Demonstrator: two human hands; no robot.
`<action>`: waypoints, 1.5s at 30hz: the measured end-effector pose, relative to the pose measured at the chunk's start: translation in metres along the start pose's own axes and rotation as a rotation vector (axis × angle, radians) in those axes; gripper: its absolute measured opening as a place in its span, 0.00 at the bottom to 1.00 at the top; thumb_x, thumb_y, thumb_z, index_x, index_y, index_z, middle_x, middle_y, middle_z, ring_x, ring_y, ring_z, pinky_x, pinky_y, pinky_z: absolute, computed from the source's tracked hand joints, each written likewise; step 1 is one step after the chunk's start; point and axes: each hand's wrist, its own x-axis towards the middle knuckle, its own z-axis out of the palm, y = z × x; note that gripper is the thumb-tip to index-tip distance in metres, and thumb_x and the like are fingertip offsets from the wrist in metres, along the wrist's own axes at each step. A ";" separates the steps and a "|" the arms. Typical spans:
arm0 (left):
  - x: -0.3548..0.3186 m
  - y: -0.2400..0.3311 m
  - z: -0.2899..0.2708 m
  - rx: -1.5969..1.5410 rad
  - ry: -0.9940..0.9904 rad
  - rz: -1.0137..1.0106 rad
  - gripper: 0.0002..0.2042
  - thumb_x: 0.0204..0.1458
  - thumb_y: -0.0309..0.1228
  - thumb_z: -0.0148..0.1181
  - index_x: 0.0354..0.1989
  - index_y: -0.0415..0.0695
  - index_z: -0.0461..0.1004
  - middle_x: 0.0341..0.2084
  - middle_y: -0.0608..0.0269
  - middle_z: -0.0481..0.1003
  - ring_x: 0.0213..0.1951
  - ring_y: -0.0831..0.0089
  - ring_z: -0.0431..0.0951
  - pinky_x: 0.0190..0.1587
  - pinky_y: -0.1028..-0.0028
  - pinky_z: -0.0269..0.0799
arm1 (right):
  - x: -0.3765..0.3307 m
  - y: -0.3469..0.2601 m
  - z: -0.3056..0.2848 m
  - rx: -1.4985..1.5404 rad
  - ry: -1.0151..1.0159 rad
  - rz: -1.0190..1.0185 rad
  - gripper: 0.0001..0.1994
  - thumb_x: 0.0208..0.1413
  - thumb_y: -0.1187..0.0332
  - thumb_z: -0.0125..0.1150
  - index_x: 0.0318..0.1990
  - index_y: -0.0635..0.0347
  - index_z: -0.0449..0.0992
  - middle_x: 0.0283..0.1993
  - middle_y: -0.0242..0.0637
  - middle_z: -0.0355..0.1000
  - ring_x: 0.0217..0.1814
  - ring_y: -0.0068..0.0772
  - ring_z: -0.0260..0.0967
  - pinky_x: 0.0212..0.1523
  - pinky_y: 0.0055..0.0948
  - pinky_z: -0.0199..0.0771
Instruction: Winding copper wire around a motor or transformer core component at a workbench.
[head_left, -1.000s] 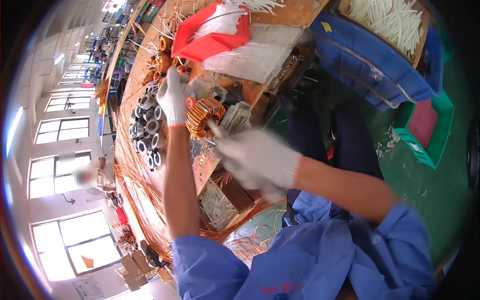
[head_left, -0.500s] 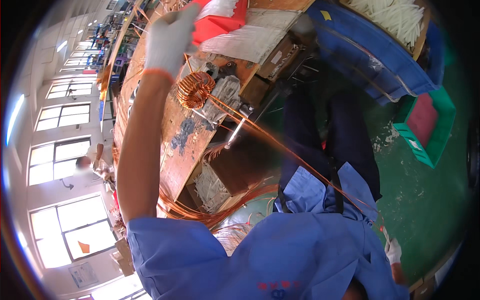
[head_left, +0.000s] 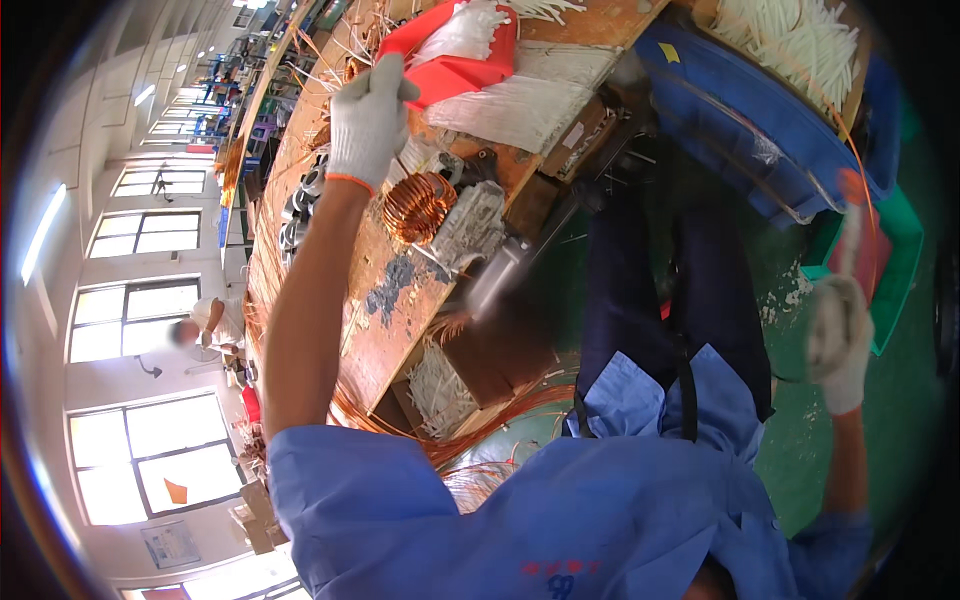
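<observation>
My left hand, in a white glove with an orange cuff, is raised over the workbench beside a red bin. Its fingers are curled, and what they hold, if anything, is hidden. Just below it, a ring-shaped copper coil rests against a grey metal block. Out to the far right, my gloved right hand is smeared by motion. A pale, slim shape with an orange tip extends up from it; whether that is a finger or a tool I cannot tell. A loose copper wire curves near that tip.
White tubes fill the red bin and a box above a large blue crate. A green bin stands on the floor at right. Copper wires hang below the bench edge. Another person is far left.
My right hand has swung up and forward from the lower right. The copper wire stretched from the coil across my lap is gone from there. My left hand has shifted slightly down.
</observation>
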 end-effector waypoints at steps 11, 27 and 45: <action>-0.011 -0.079 -0.008 -0.358 0.387 -0.233 0.25 0.65 0.50 0.61 0.30 0.36 0.76 0.16 0.67 0.68 0.16 0.80 0.66 0.17 0.76 0.62 | 0.041 -0.116 0.338 0.754 -0.995 0.824 0.18 0.72 0.55 0.53 0.31 0.55 0.67 0.19 0.25 0.58 0.12 0.20 0.54 0.13 0.28 0.53; -0.014 0.091 0.059 0.908 -0.175 0.303 0.30 0.52 0.62 0.63 0.37 0.41 0.84 0.25 0.50 0.83 0.30 0.52 0.85 0.36 0.56 0.81 | -0.250 0.204 -0.149 -1.255 -0.387 0.171 0.09 0.66 0.61 0.59 0.44 0.57 0.74 0.31 0.51 0.76 0.32 0.65 0.76 0.33 0.58 0.75; 0.008 -0.028 -0.002 -0.366 0.047 -0.210 0.17 0.65 0.40 0.59 0.29 0.40 0.73 0.15 0.76 0.61 0.14 0.88 0.55 0.14 0.77 0.47 | 0.023 -0.076 0.149 0.112 -0.951 0.414 0.15 0.71 0.57 0.56 0.44 0.62 0.76 0.26 0.24 0.69 0.22 0.14 0.63 0.21 0.23 0.67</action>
